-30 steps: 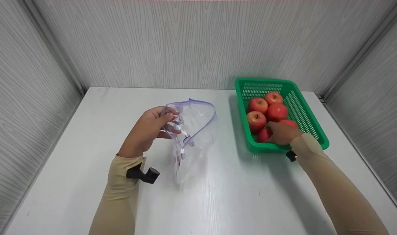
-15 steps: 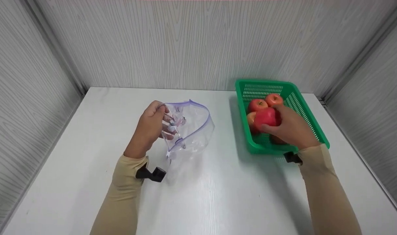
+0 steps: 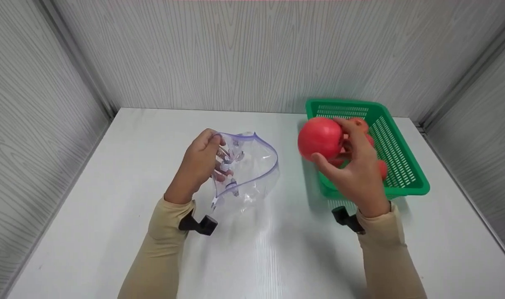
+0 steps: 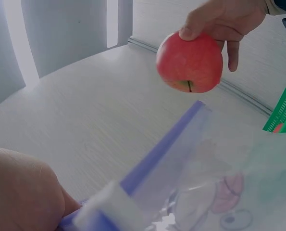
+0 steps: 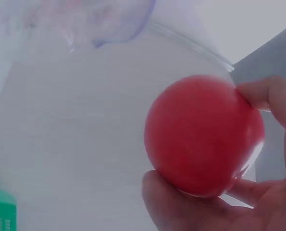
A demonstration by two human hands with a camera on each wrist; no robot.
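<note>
A red apple is gripped between the thumb and fingers of my right hand, raised above the left side of the green basket. In the left wrist view the apple shows its stem end, apart from the bag. My left hand pinches the rim of a clear plastic zip bag with a purple edge; its mouth gapes toward the right. Printed figures show on the bag's film. Several more apples lie in the basket, partly hidden by my right hand.
The white table carries the bag and basket. A grey wood-grain panel rises behind it, with side panels at left and right. A black wrist camera mount sticks out from the left sleeve.
My right hand has lifted an apple out of the basket and carried it up and left toward the bag. The left hand has stayed on the bag's rim, shifting slightly.
</note>
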